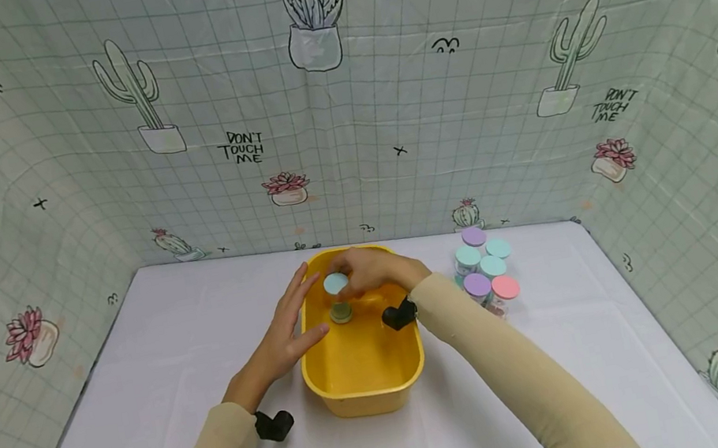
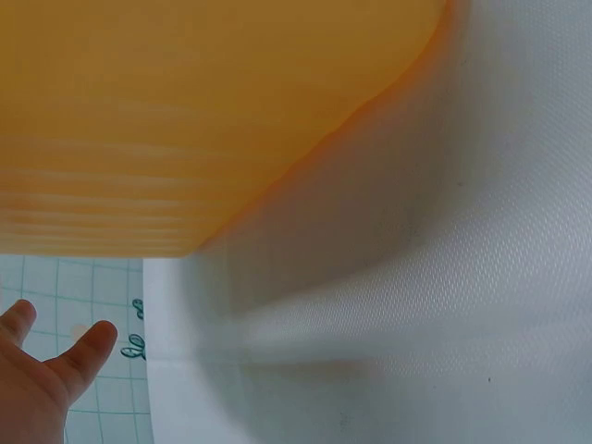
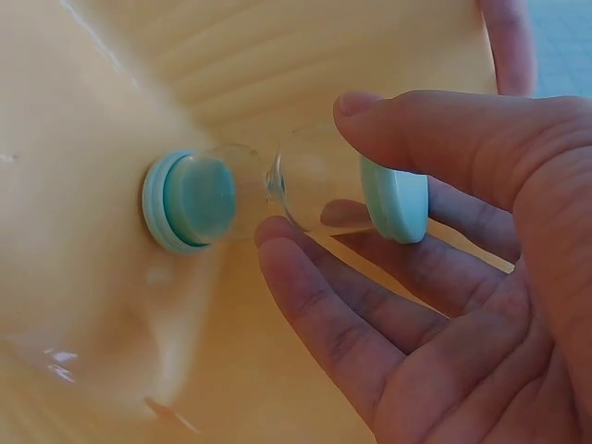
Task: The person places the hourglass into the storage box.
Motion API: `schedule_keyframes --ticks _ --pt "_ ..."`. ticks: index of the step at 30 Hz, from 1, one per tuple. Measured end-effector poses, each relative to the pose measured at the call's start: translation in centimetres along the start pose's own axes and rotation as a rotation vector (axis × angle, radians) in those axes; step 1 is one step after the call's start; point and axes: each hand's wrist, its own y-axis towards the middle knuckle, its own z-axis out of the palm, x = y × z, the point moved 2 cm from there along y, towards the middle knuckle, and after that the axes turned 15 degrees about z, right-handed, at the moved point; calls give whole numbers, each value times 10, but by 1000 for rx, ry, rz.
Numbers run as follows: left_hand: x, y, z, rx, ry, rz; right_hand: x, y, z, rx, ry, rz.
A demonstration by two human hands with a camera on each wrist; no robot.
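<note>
A yellow plastic bin (image 1: 362,363) stands on the white-covered table. Inside it, my right hand (image 1: 368,269) pinches a small clear jar with a pale blue-green lid (image 1: 336,283) between thumb and fingers, lid up. Below this one, a second clear jar (image 3: 199,202) stands lid-down on the bin floor. The two glass bases meet end to end in the right wrist view, with no contents showing. My left hand (image 1: 282,342), fingers extended, is at the bin's left rim; the left wrist view catches only its fingers at the lower left, past the bin's outer wall.
Right of the bin, close to my right forearm, several small jars stand grouped, with purple lids (image 1: 477,285), mint lids (image 1: 492,266) and a coral-pink lid (image 1: 505,287). A cactus-printed cloth (image 1: 393,90) hangs behind the table and along both sides.
</note>
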Motion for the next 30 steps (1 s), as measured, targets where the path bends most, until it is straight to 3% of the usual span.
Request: schedule_keyframes --ticks 23,30 --pt "-2 0 -1 1 -6 -8 0 1 5 19 59 9" --pt "-1 0 -1 -4 -3 -11 0 0 5 53 126 22"
